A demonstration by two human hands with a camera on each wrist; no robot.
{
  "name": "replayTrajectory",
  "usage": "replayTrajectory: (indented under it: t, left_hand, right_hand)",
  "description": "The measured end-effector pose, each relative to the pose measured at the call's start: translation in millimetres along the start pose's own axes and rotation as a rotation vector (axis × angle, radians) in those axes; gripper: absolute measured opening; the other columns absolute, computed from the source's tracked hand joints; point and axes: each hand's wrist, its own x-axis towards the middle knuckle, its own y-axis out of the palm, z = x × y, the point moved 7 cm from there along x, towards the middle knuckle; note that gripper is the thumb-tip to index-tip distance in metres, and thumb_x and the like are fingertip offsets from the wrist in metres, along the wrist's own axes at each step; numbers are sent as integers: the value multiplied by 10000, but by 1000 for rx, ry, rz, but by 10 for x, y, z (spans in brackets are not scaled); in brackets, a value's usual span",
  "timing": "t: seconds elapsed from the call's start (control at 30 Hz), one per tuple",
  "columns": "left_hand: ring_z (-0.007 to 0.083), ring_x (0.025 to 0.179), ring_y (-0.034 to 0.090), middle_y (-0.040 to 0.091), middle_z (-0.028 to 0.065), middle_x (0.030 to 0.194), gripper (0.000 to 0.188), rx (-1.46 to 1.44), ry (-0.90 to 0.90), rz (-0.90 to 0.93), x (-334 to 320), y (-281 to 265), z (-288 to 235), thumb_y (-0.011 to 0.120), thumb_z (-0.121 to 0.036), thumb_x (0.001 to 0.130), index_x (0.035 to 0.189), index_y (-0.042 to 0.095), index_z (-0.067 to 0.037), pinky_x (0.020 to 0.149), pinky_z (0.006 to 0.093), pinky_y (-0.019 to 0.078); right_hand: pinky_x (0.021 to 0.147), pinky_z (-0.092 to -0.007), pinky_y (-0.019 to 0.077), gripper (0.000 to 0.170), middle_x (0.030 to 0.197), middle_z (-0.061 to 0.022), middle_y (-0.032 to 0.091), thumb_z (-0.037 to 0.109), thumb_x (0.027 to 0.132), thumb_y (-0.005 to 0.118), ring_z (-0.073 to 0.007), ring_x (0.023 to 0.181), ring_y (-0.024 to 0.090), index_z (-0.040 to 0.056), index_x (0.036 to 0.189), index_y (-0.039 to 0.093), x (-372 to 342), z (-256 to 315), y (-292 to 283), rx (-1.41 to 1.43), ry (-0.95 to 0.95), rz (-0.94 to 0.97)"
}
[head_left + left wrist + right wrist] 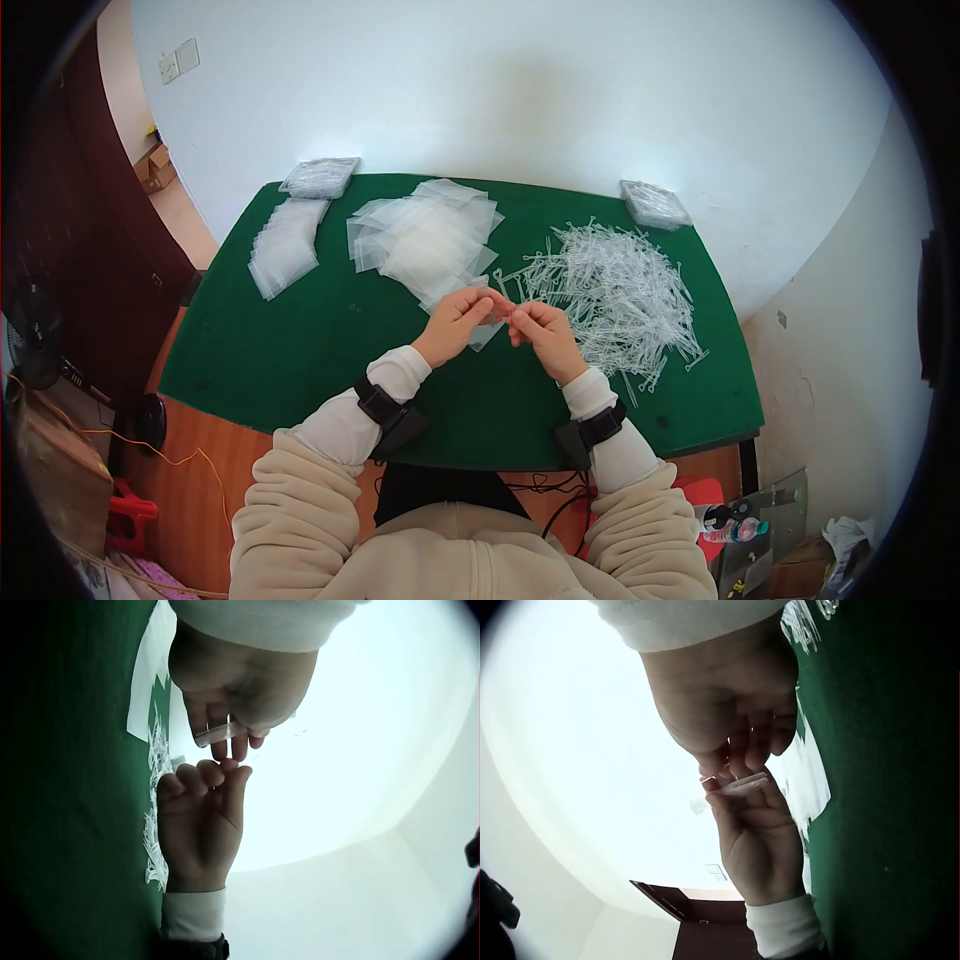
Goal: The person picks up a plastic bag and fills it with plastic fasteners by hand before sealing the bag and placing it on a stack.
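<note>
In the head view, my left hand and right hand meet fingertip to fingertip above the table. Across the fingers of the left hand lie a few clear plastic sticks, held under its thumb, with a looped end sticking out past it. Thumb and fingertips of my right hand pinch together at the left fingers, where a small clear loop shows by the thumb. To the right spreads a big pile of clear looped sticks. Behind the left hand lies a heap of clear zip bags.
A fanned row of flat bags lies on the left of the green table. Filled clear packs stand at the back left and back right. The wall rises right behind the table.
</note>
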Motion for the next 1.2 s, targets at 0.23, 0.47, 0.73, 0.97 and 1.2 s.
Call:
replayTrajectory:
  t: [0.23,0.47,0.73,0.97,1.2]
  left_hand:
    - [158,956,564,606,90,1031,228,195,76,30,0,27,-86,419,-140,935,1035,548,19,881,292,428]
    - [121,838,538,593,44,891,230,239,154,-6,-29,64,-140,450,-166,920,986,594,1,768,254,420]
    - [126,805,536,591,56,862,216,367,161,25,-61,133,-206,453,-150,912,982,588,4,753,255,418]
    - [131,785,547,599,53,839,183,429,209,-14,-59,124,-239,451,-116,905,947,580,6,745,248,425]
    - [151,849,579,621,72,894,175,296,64,109,-62,207,-65,453,-109,902,929,583,5,791,274,439]
  right_hand:
    - [548,-187,378,169,656,21,527,200,851,564,-52,589,468,40,805,594,6,-21,14,-5,12,50]
    - [519,-181,347,173,650,34,502,205,853,558,-40,576,436,39,857,604,-10,-51,54,-31,65,85]
    - [507,-170,325,175,660,49,495,204,855,559,-29,567,420,40,885,611,-33,-19,109,13,129,90]
    - [503,-184,334,213,631,38,488,230,803,614,-44,560,427,37,893,614,7,-185,-19,-113,191,67]
    - [697,-338,427,261,831,-88,569,225,687,686,-233,808,544,36,846,602,-104,446,-292,-1296,-476,-464]
